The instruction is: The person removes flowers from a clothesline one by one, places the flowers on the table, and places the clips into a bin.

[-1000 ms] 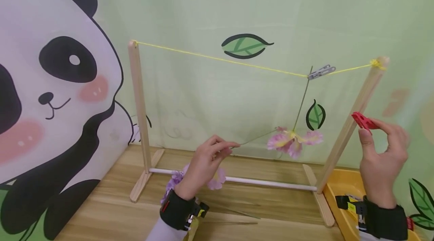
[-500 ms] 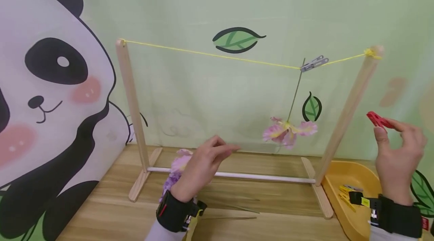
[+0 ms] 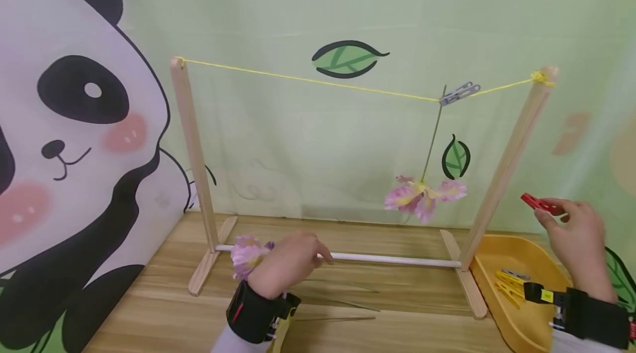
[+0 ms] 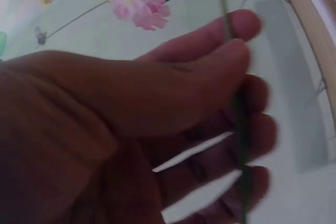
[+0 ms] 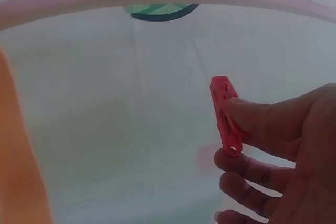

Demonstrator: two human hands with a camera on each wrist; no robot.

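My left hand (image 3: 288,264) is low over the table, by the frame's white bottom bar. In the left wrist view its thumb and index finger pinch a thin green flower stem (image 4: 241,129). A pink artificial flower (image 3: 247,256) shows beside that hand, partly hidden by it; I cannot tell whether it belongs to this stem. At the right, my right hand (image 3: 578,242) holds a red clothespin (image 5: 226,114) between thumb and fingers. A pink and yellow flower (image 3: 422,198) hangs head down from the yellow string (image 3: 308,80), its stem clipped by a grey clothespin (image 3: 459,93).
Wooden posts (image 3: 195,154) hold up the string, joined low down by a white bar (image 3: 392,258). A yellow tray (image 3: 497,325) with several clothespins (image 3: 509,286) stands at the right. Loose stems (image 3: 343,319) lie on the wooden table (image 3: 164,309) in front of the bar.
The left hand has lowered from above the bar towards the table. The right hand, still holding the red clothespin, moved right and then came back left and down. The view shifted slightly.
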